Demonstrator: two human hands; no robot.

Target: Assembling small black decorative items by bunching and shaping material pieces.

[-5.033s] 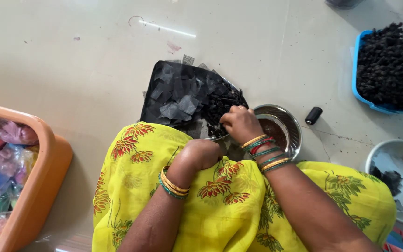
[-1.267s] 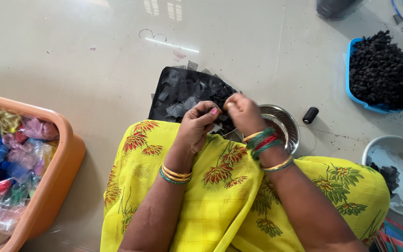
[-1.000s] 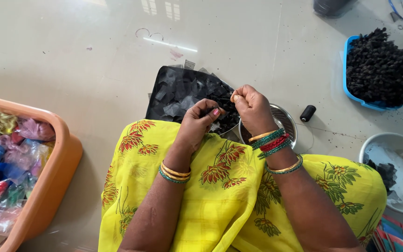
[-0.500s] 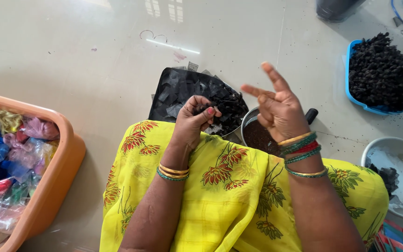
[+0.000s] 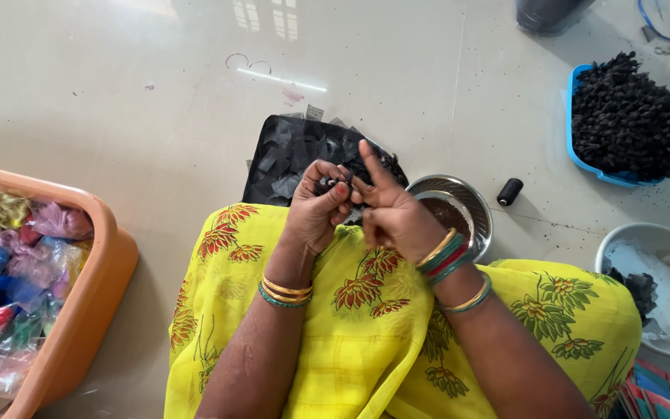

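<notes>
At the left edge an orange tub [image 5: 94, 295] of coloured bags sits within reach. At centre, the left hand [image 5: 316, 209] pinches a small dark piece [image 5: 327, 185] in closed fingers, raised over the black tray [image 5: 273, 159]; the right hand [image 5: 393, 213], forefinger out, works at it. A steel bowl [image 5: 478, 203] waits beside; a blue basket [image 5: 579, 147] lies upper right.

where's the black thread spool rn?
Head view, right of centre: the black thread spool lies on the floor just right of the steel bowl, between it and the blue tray of dark pieces, beyond the right hand.
</notes>
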